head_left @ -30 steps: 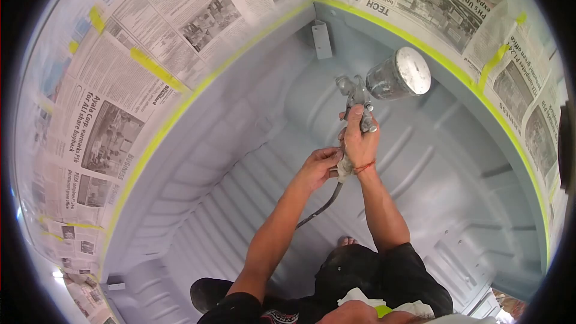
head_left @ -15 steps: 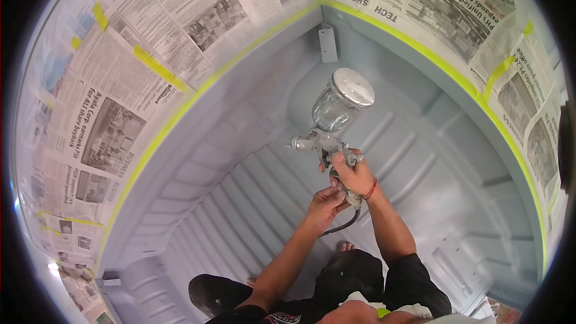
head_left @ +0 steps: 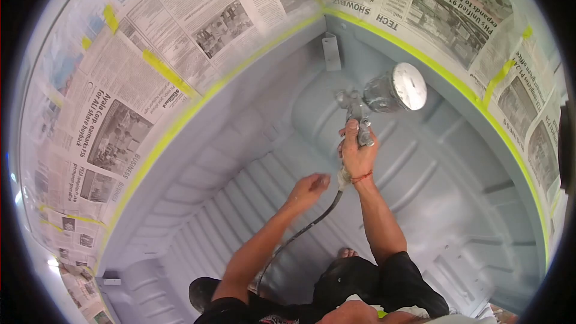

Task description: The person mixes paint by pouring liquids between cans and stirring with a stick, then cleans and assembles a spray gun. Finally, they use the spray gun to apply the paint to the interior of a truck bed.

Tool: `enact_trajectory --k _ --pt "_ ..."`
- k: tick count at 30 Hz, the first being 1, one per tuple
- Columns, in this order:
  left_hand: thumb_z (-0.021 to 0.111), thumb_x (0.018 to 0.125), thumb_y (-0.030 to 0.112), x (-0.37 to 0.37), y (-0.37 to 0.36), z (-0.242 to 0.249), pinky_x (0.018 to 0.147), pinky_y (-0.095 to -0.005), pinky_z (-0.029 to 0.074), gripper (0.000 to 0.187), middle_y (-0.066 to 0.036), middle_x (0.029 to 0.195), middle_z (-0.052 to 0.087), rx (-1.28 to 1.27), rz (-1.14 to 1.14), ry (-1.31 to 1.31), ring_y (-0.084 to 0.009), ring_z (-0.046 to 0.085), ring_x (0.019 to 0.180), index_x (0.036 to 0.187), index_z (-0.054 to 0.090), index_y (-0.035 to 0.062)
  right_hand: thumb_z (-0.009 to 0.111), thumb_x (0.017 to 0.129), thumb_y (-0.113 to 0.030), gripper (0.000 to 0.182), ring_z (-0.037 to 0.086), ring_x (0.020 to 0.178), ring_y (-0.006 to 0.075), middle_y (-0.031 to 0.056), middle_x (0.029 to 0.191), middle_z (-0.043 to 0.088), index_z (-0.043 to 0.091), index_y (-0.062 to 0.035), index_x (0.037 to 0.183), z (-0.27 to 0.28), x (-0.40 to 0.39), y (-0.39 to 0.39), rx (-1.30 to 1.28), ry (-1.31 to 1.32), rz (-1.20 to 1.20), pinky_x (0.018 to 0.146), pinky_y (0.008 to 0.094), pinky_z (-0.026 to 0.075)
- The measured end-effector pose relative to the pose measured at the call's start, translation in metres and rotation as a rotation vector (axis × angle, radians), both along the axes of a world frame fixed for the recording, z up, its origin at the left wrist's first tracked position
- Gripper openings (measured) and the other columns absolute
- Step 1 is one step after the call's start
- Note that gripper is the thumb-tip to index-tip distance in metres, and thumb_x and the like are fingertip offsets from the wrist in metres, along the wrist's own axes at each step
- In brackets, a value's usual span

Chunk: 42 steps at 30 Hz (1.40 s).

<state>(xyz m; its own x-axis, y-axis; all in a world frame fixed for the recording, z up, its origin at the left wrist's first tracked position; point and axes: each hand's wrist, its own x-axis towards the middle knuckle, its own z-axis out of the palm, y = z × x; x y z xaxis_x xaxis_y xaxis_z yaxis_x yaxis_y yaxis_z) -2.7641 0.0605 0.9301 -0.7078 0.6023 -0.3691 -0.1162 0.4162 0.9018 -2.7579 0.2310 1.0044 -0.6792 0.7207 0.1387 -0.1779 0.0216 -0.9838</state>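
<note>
Two bare hands reached in front of the person, both on the near side of the metal bracket (head_left: 331,53) in the corner. The right hand (head_left: 359,155) was wrapped around a spray gun (head_left: 357,110), grasping its handle. From where I stood, the gun lay just nearer the person than the bracket, its body rising beyond the right fist. Its long axis ran from the hose (head_left: 305,230) end, by the wrist, out toward the bracket; the nozzle pointed away from the person and slightly left. The cup (head_left: 396,88) stuck out sideways to the right of the bracket, tilted, its pale round lid facing right.

The left hand (head_left: 311,189) was farther from the bracket, near the gun's lower left but apart from it. Its fingers were half curled and blurred; I could not tell whether they pinched anything small. The right hand was clearly nearer the gun. Beyond the bracket, newspaper (head_left: 447,30) lined the rim.
</note>
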Motion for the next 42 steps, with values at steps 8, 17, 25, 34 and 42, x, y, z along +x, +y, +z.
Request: enact_trajectory --k 8,17,25,34,42 --pt "0.057 0.096 0.05 0.042 -0.19 0.059 0.099 -0.0496 0.046 0.057 -0.02 0.122 0.066 -0.872 -0.96 0.133 -0.0403 0.061 0.116 0.136 0.058 0.0097 0.059 0.1 -0.025 0.027 0.057 0.054 0.0069 0.0013 0.067 0.061 0.062 -0.0026 0.086 0.024 0.044 -0.001 -0.247 -0.05 0.653 0.044 0.0258 0.043" --pt "0.061 0.095 0.047 0.053 -0.215 0.079 0.101 -0.0508 0.046 0.057 -0.023 0.123 0.065 -0.87 -0.598 0.223 -0.0401 0.06 0.117 0.137 0.056 0.0094 0.062 0.099 -0.03 0.031 0.051 0.053 0.0089 -0.0001 0.063 0.054 0.062 0.0002 0.09 0.041 -0.007 0.0 -0.077 0.013 0.103 0.049 0.027 0.04" --pt "0.063 0.094 0.044 0.062 -0.21 0.132 0.104 -0.0485 0.044 0.055 -0.017 0.128 0.064 -0.905 -0.634 0.286 -0.0385 0.057 0.122 0.136 0.057 0.0099 0.068 0.094 -0.028 0.03 0.066 0.069 0.0344 0.0188 0.075 0.065 0.06 0.0012 0.095 0.056 -0.005 0.002 0.606 -0.236 -0.153 0.061 0.0444 0.05" --pt "0.065 0.091 0.037 0.09 -0.225 0.162 0.097 -0.0438 0.048 0.049 -0.014 0.118 0.067 -0.353 -0.805 0.223 -0.0326 0.063 0.111 0.129 0.057 0.0074 0.07 0.091 -0.036 0.039 0.065 0.07 0.0434 0.0215 0.076 0.065 0.056 0.0001 0.084 0.054 -0.046 -0.05 1.032 -0.482 -0.138 0.062 0.0495 0.051" --pt "0.058 0.096 0.036 0.097 -0.292 0.154 0.107 -0.0461 0.042 0.055 -0.018 0.125 0.065 -0.458 -0.901 0.246 -0.0351 0.057 0.125 0.139 0.049 0.0038 0.066 0.094 -0.037 0.04 0.064 0.067 0.0452 0.0233 0.067 0.065 0.062 0.0014 0.086 0.041 -0.04 -0.083 0.893 -0.506 -0.127 0.061 0.0476 0.049"
